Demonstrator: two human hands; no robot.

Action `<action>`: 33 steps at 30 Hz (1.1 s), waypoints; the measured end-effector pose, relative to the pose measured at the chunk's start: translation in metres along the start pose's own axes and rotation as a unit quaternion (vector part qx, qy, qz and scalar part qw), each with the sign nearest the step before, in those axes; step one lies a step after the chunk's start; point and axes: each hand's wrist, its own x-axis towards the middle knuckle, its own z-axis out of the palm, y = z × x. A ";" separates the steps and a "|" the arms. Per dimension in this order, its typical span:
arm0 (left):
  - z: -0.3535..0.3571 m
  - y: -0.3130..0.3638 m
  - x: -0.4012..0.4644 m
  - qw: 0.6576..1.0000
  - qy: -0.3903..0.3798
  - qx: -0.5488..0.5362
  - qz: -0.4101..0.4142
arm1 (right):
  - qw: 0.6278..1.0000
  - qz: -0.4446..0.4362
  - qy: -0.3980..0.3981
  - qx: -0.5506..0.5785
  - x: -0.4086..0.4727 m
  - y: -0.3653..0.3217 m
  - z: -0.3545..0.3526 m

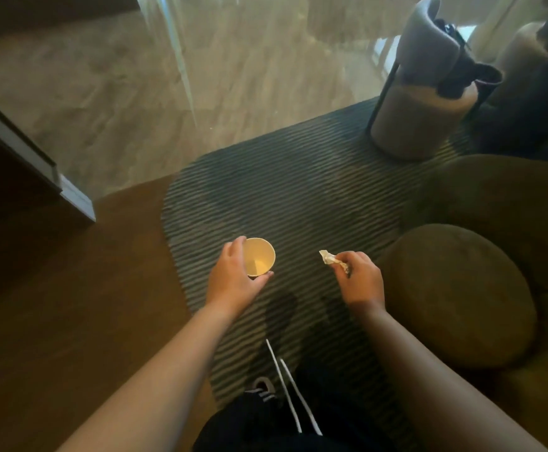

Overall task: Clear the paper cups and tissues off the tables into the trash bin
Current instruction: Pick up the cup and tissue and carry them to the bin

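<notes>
From the head view, my left hand (pixel 233 275) is wrapped round the side of a paper cup (pixel 259 261), open end up and looking empty. My right hand (pixel 360 277) is closed in a fist on a crumpled tissue (pixel 329 257), one end poking out. Both hang over the striped rug (pixel 298 190). I judge the pickup done (at least these two); no trash bin or table is in sight, so the dumping remains.

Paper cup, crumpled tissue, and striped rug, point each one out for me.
paper cup (pixel 259 261): head view, inside wall, held in the left hand.
crumpled tissue (pixel 328 257): head view, white end sticking out of the right hand.
striped rug (pixel 298 190): head view, bare middle.
</notes>
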 end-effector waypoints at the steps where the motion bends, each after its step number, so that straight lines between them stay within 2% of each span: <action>1: 0.000 0.002 0.024 1.000 -0.002 -0.001 0.004 | 1.000 0.000 0.004 0.001 0.022 -0.006 0.002; 6: 0.011 0.010 0.158 1.000 -0.002 -0.003 0.016 | 0.999 -0.002 0.040 -0.010 0.148 -0.019 0.013; 11: 0.025 0.032 0.325 0.999 0.010 -0.005 0.037 | 0.997 0.008 0.078 0.005 0.311 -0.026 0.023; 16: 0.022 0.069 0.492 0.999 0.004 0.003 0.038 | 0.997 0.007 0.076 0.018 0.484 -0.055 0.007; 23: 0.025 0.119 0.673 0.999 0.004 -0.020 0.031 | 0.996 0.024 0.083 0.009 0.654 -0.073 -0.019; 33: 0.056 0.164 0.969 0.997 -0.019 -0.021 0.074 | 0.993 0.059 0.103 0.002 0.923 -0.079 0.001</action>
